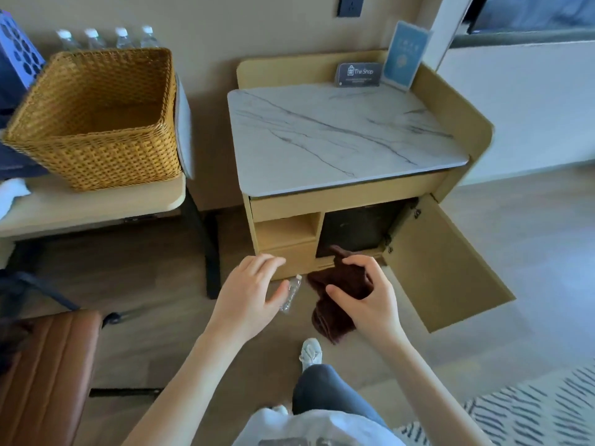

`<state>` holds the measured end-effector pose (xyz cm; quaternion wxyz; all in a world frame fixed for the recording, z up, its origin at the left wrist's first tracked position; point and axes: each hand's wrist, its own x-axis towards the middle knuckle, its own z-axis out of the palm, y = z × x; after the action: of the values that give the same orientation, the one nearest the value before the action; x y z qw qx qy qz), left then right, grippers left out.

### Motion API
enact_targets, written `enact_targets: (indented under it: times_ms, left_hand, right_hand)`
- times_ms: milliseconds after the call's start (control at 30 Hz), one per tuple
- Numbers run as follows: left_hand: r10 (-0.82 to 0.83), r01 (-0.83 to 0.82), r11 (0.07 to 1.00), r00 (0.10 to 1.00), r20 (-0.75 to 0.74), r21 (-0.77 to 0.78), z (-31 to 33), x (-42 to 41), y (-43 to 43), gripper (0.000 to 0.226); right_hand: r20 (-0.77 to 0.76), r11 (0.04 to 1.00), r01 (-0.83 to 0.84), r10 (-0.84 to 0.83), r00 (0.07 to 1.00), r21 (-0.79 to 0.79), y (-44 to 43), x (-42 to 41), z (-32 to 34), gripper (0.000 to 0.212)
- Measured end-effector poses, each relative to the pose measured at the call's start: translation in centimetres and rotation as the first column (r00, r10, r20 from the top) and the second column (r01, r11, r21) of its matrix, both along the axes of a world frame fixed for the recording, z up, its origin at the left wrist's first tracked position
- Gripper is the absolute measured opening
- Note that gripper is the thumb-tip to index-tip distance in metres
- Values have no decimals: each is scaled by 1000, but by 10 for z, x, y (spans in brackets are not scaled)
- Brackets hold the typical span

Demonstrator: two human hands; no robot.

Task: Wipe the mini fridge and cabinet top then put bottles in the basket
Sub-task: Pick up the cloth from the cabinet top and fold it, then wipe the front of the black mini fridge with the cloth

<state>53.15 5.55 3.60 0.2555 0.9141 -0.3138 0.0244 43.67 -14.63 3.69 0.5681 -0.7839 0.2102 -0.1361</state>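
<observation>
The right hand (367,297) is pinching a dark brown cloth (338,300) between thumb and fingers, the cloth hanging down in front of the black mini fridge (357,230) just beyond it. The left hand (251,294) is hovering with fingers spread apart, gripping nothing, a small plastic bottle (291,294) lying just past its thumb. Well beyond it, the wicker basket (96,123) is sitting with four water bottles (106,38) standing behind. The marble cabinet top (341,136) is lying farther ahead of the right hand.

You see a dark brown cloth (338,291), a golden-tan woven basket (96,123), a white cabinet top (338,133) veined with grey, a blue card (404,54), and a grey-and-cream striped rug (531,410).
</observation>
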Motion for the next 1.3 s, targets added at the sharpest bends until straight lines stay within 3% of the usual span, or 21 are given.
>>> enact_targets:
  times_ms: [367, 633, 800, 1300]
  left_hand:
    - [-132, 132, 991, 991, -4, -13, 9, -58, -90, 37]
    - [-165, 165, 986, 986, -20, -10, 0, -109, -232, 35]
    - [-136, 135, 991, 990, -43, -23, 3, -138, -313, 36]
    - [39, -36, 998, 999, -36, 60, -2, -87, -355, 33]
  right_hand:
    - [57, 989, 147, -146, 988, -10, -84, -78, 4, 49]
    - [34, 981, 185, -184, 982, -55, -221, -129, -7, 52]
    - [-8, 975, 128, -132, 991, -182, -300, -152, -9, 49]
    - [-29, 995, -50, 47, 998, -86, -366, -63, -20, 47]
